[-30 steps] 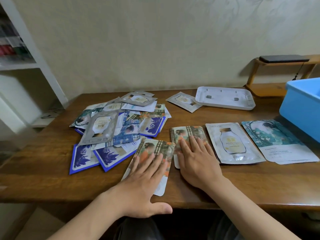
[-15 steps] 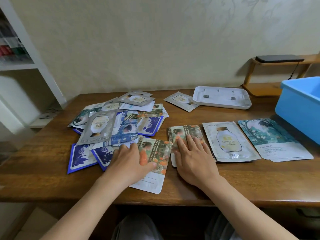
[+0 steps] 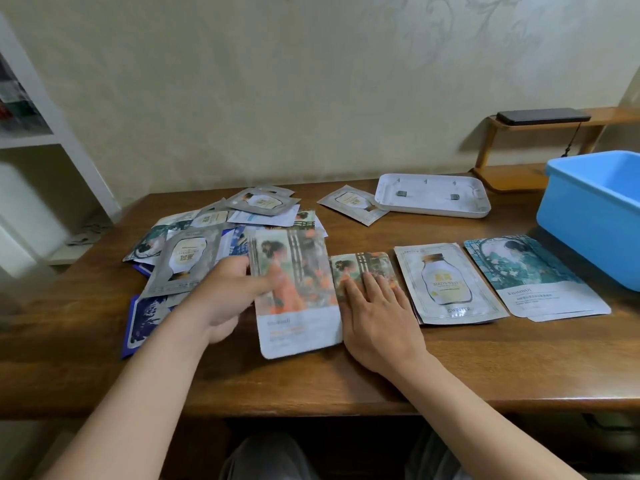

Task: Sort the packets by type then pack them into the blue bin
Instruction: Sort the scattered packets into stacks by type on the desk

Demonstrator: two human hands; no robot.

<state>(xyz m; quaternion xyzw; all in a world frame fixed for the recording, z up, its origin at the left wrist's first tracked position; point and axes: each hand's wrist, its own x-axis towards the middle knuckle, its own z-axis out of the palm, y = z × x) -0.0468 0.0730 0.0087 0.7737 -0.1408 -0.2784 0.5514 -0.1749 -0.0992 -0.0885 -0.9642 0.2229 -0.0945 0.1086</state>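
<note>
- Your left hand (image 3: 228,289) pinches the left edge of an orange-figure packet (image 3: 298,296), thumb on the printed face. The other fingers are hidden behind it.
- That packet sits at the centre of the frame. It looks raised off the tabletop (image 3: 485,368) and is slightly blurred, and it covers part of the unsorted heap (image 3: 214,237) behind it.
- Your right hand (image 3: 377,313) lies flat with straight fingers and grips nothing. Its fingertips press on the matching orange packet stack (image 3: 363,266), just right of the held packet.
- To the right of that stack lies a white bottle packet (image 3: 446,282) printed "BIRD'S NEST", with more edges showing beneath it.
- Further right is a teal garden packet (image 3: 533,275), also on top of others. Its far corner lies near the blue bin (image 3: 588,216).
- The blue bin stands at the right edge of the frame. You cannot see its floor from here.
- The heap fills the centre left. It includes a grey bottle packet (image 3: 183,261) on top and a dark blue packet (image 3: 145,317) at its near edge.
- A lone grey packet (image 3: 349,202) lies at the back, its corner tucked under a white tray (image 3: 433,199).
- A wooden stand (image 3: 512,174) in the upper right carries a flat dark device (image 3: 543,116).
</note>
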